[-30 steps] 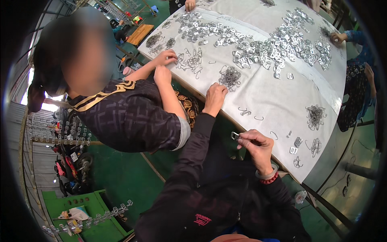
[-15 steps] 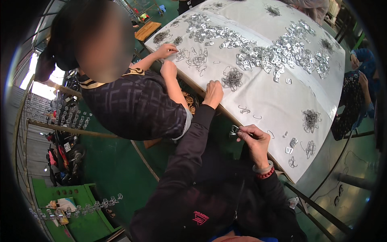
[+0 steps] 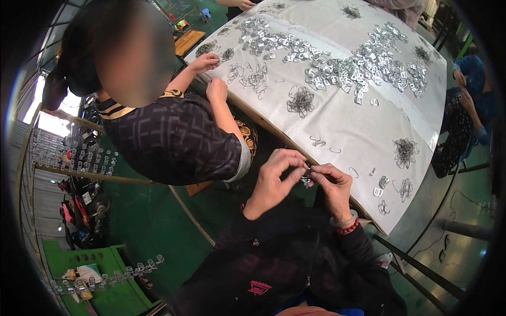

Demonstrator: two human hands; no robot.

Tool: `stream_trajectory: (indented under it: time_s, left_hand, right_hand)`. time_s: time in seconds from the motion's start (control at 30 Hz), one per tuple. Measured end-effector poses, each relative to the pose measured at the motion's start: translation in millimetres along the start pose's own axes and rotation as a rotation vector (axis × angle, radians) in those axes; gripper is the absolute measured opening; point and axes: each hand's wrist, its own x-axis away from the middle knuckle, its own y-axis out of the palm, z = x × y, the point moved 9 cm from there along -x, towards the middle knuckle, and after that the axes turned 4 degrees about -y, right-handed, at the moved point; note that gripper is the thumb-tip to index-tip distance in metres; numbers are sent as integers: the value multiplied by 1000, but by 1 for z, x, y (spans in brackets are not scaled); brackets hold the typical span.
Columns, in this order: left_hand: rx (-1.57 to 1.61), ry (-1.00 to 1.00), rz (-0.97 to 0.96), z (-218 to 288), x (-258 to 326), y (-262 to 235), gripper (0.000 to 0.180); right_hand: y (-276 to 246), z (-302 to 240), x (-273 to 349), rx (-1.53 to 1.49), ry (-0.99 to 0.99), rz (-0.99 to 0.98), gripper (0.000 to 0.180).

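Observation:
In front of my chest, at the near table edge, my two hands meet at the fingertips. My right hand (image 3: 334, 188), with a bracelet of red beads at the wrist, is closed on a small metal buckle (image 3: 305, 181) that hangs below the fingertips. Against it, my left hand (image 3: 275, 181) pinches with thumb and forefinger; what lies between them is too small to make out. Just beyond, on the white-covered table (image 3: 363, 126), lie a few loose wire hooks (image 3: 318, 141) and a tangled pile of wire hooks (image 3: 300, 101).
A broad heap of silver buckles (image 3: 337, 71) spreads across the table. More wire piles (image 3: 405, 152) and two buckles (image 3: 380, 185) lie at the right. A co-worker (image 3: 174, 126) sits close on my left, hands over the table edge. Racks of hanging buckles (image 3: 74, 152) stand far left.
My left hand has come back from beside the wire pile to the fingers of my right hand. My right hand stays nearly in place with the buckle. The co-worker's hands shift slightly.

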Motion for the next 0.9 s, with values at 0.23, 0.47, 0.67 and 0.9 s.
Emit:
stream_trajectory:
  time_s: [0.23,0.47,0.67,0.9]
  left_hand:
    - [-142,115,81,19,8,11,12]
    - [137,29,80,4,6,5,5]
    - [66,20,142,1,-6,-6,7]
    - [58,-57,91,-14,-18,-5,4]
  right_hand:
    - [9,-23,-1,-46,-143,7,13]
    - [19,-38,-24,217,-169,-296,10]
    - [-35,5,-184,854,-166,-268,22]
    - [-27,84,-265,1366,-332,-496,12]
